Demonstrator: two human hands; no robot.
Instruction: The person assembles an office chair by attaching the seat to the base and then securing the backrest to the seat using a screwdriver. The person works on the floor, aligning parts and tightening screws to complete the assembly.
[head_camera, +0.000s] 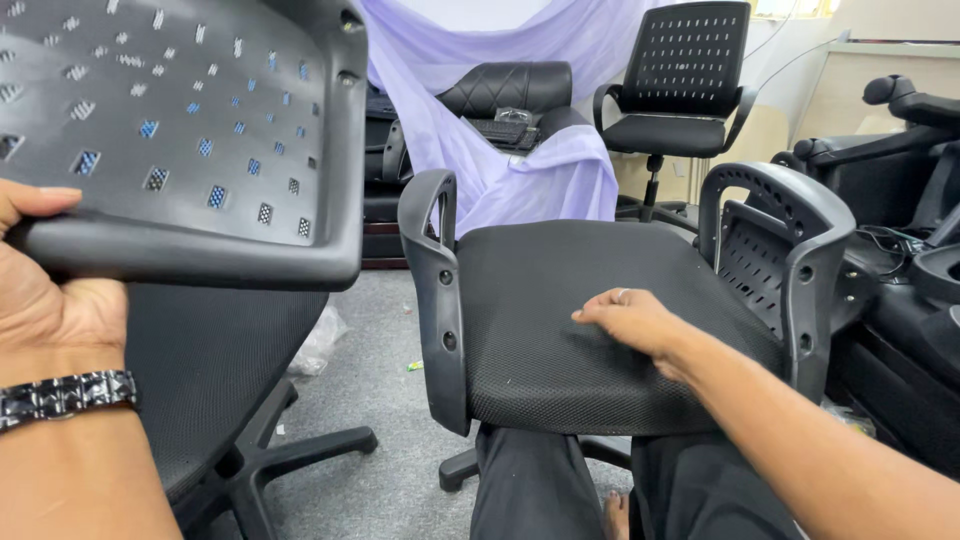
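1. Near left, the left hand (45, 290), a dark bracelet (65, 395) on its wrist, had its grip closed on the lower edge of a perforated black chair back (190, 140), apparently raised to keep it off the floor.
2. At centre, the right hand (630, 320) lay open and flat on the black mesh seat (590, 320), holding nothing, seemingly steadying it over the person's knees.
3. Moulded armrests (435, 290) flanked the seat.
4. Farther off stood an assembled office chair (680, 90) and lilac cloth (520, 170).
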